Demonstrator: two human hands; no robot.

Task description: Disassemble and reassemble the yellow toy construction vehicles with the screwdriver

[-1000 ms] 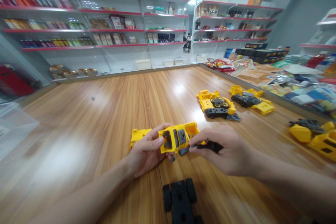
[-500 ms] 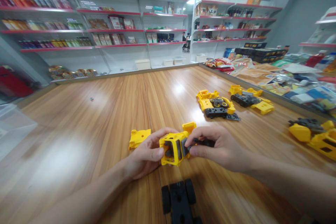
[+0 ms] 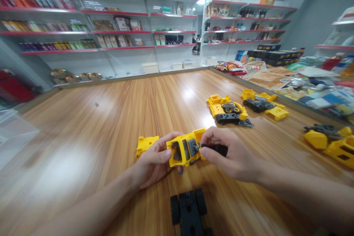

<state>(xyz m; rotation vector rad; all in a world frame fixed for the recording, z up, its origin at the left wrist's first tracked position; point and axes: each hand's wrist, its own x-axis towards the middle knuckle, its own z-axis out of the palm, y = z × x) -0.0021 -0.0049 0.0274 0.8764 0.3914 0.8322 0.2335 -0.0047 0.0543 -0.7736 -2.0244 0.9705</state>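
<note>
My left hand (image 3: pixel 156 158) is closed around a yellow toy truck cab (image 3: pixel 184 143) with open window frames, thumb on its near side. A grey part (image 3: pixel 193 146) sits in the cab's right side. In my right hand (image 3: pixel 229 151) is a black piece shaped like a screwdriver handle (image 3: pixel 219 149), pinched close to the grey part; its tip is hidden by my fingers. Behind the cab shows another yellow piece (image 3: pixel 199 132), partly covered. A flat yellow part (image 3: pixel 146 144) lies beyond my left hand. Nearer me rests a black wheeled chassis (image 3: pixel 190 210), cut off by the lower edge.
Yellow and black toy parts (image 3: pixel 228 110) lie to the right, with more groups farther right (image 3: pixel 264 105) and at the right edge (image 3: pixel 332 143). A clear plastic bin (image 3: pixel 16 136) stands at the left. Packaged goods (image 3: pixel 287 77) heap beyond the table's right rim.
The cab has tilted, and its grey part shows more fully. My right fingers have drawn back slightly from the grey part, still holding the black piece. The chassis has not moved.
</note>
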